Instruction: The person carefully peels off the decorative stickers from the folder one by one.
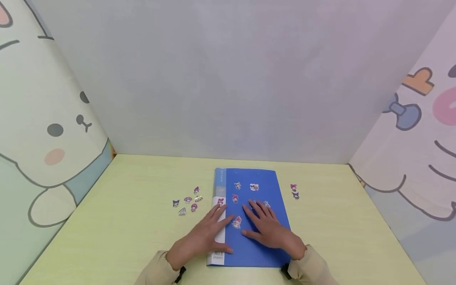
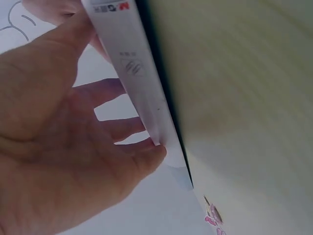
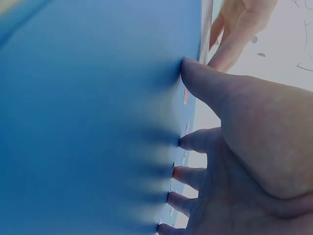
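Observation:
A blue binder [image 1: 256, 255] lies closed on the table, its white and light-blue spine [image 1: 219, 184] toward the left. My left hand [image 1: 203, 237] spreads over the spine, thumb and index finger reaching onto the cover. In the left wrist view, the little finger touches the edge of the white spine [image 2: 132, 63]. With fingers spread, my right hand [image 1: 270, 229] rests its fingertips on the blue cover [image 3: 88, 122], partly hiding stickers there. Cartoon stickers show on the cover, among them a pink-hooded one [image 1: 236, 222] between the hands and a white one [image 1: 254, 187] higher up.
Several loose stickers [image 1: 188, 200] lie on the pale yellow table [image 1: 135, 221] left of the binder. Two more stickers [image 1: 295, 195] lie to its right. A grey wall [image 1: 228, 87] stands behind, with cartoon-printed panels at both sides.

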### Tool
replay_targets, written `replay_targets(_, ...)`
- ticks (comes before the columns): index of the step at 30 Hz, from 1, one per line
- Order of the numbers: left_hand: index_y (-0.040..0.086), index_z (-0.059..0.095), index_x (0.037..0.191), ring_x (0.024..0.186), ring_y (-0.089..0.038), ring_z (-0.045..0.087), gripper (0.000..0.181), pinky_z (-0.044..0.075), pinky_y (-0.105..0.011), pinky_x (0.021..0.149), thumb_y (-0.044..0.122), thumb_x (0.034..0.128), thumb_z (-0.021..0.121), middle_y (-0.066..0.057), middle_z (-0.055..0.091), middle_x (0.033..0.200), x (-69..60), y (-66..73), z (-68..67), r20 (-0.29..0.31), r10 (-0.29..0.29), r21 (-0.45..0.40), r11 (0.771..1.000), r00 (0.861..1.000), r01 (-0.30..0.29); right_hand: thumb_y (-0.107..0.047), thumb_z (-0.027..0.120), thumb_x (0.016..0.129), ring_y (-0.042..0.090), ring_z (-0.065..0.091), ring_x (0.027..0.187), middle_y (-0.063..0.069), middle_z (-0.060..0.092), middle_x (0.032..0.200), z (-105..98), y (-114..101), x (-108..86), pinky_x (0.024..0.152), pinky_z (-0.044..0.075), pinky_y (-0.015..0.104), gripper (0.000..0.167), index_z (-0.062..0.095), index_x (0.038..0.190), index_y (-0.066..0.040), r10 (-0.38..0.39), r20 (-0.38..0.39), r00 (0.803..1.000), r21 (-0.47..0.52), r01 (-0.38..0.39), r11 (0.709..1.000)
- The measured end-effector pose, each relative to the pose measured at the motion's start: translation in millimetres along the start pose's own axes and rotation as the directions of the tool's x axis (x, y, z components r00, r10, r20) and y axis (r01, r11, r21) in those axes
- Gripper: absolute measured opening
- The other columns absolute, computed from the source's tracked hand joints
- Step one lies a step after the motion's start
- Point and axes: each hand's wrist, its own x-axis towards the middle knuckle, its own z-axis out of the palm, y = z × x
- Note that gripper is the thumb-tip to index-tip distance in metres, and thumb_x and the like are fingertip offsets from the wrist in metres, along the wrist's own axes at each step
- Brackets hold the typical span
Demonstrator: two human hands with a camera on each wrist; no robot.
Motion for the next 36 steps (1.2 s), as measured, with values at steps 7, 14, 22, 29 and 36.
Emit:
replay_targets(7,0.013,0.045,0.157,0.156,-0.039,0.013,0.092,0.031,-0.056,0.119,0.051,0.0823,0.082,-0.017,0.022,0.168,3.4,-3.1,-0.1,-0.004,0.009,0.028,1.0,1.0,-0.009,-0.024,0.068,0.101,0.051,0.038,0.141,0.028,0.043,0.152,-16.7,9.0,3.8,0.112,0.032,0.068,0.064,0.043,0.151,0.007,0.01,-0.046,0.999,0.074,-0.007,0.997)
replay_targets(14,0.014,0.045,0.156,0.155,-0.039,0.015,0.091,0.032,-0.056,0.118,0.052,0.0823,0.082,-0.017,0.023,0.168,5.0,-4.2,-1.9,-0.005,0.02,0.053,0.998,1.0,-0.02,-0.003,0.072,0.095,0.038,0.058,0.121,0.021,0.059,0.13,-29.3,23.8,6.8,0.1,0.051,0.054,0.052,0.052,0.143,0.006,0.138,-0.194,0.971,0.075,-0.126,0.989)
replay_targets(22,0.015,0.045,0.157,0.155,-0.038,0.015,0.091,0.033,-0.055,0.117,0.053,0.083,0.081,-0.016,0.023,0.168,4.2,-6.7,-2.8,0.003,0.023,0.077,0.997,1.0,-0.023,0.001,0.071,0.094,0.039,0.062,0.11,0.024,0.063,0.119,-31.4,36.5,8.6,0.092,0.054,0.054,0.037,0.061,0.129,0.009,0.223,-0.288,0.931,0.1,-0.203,0.974)
replay_targets(29,0.014,0.044,0.157,0.155,-0.038,0.016,0.09,0.034,-0.055,0.117,0.056,0.0851,0.078,-0.018,0.023,0.168,3.1,-7.4,-2.9,0.012,0.045,0.111,0.993,0.999,-0.046,0.0,0.072,0.093,0.036,0.064,0.102,0.021,0.061,0.113,-30.5,40.8,7.8,0.088,0.057,0.051,0.028,0.064,0.12,0.007,0.269,-0.278,0.922,0.143,-0.237,0.961)
replay_targets(36,0.015,0.043,0.158,0.155,-0.038,0.016,0.089,0.033,-0.054,0.117,0.057,0.0861,0.077,-0.017,0.023,0.168,2.8,-8.7,-1.4,0.031,0.039,0.116,0.992,0.999,-0.043,0.0,0.071,0.094,0.033,0.065,0.097,0.018,0.059,0.112,-28.4,44.6,6.8,0.084,0.058,0.05,0.02,0.065,0.114,0.001,0.274,-0.25,0.929,0.187,-0.231,0.955)
